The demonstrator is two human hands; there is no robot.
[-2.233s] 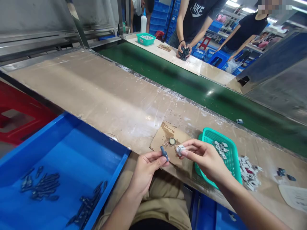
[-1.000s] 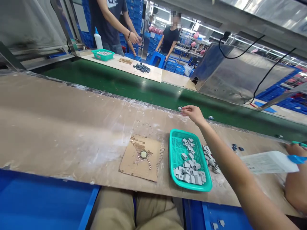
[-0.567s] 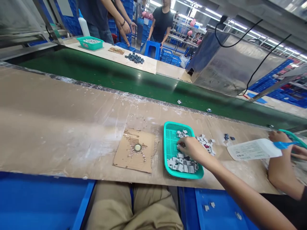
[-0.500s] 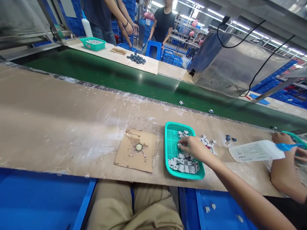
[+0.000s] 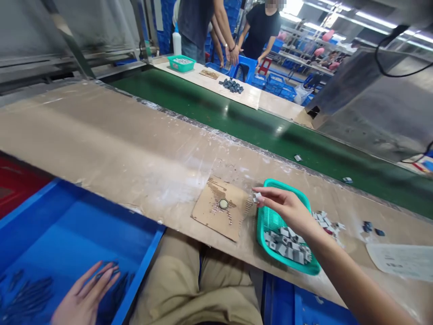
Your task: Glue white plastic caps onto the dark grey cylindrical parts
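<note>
My right hand (image 5: 287,207) is over the left rim of a green plastic basket (image 5: 260,225), pinching a small white-and-grey block (image 5: 257,197) between thumb and fingertips. More grey-white blocks (image 5: 287,243) fill the near end of the basket. At lower left, my left hand (image 5: 89,293) reaches into a blue bin (image 5: 84,225), its fingertips closed around a small dark piece (image 5: 110,266). Dark elongated pieces (image 5: 30,293) lie in that bin. Between the hands, a cardboard square (image 5: 206,212) carries wet brown stains and a round cream-coloured cap (image 5: 223,204) with a dark rim.
Beyond the cardboard-covered bench (image 5: 128,149) runs a green conveyor belt (image 5: 203,108) with a few loose blocks. A white bottle (image 5: 399,259) lies at the right, near more blocks (image 5: 326,221) and dark pieces (image 5: 370,227). Other people stand across the belt.
My right hand has lifted a block from inside the basket to its left rim. My left hand has come into view in the blue bin. The view has swung left.
</note>
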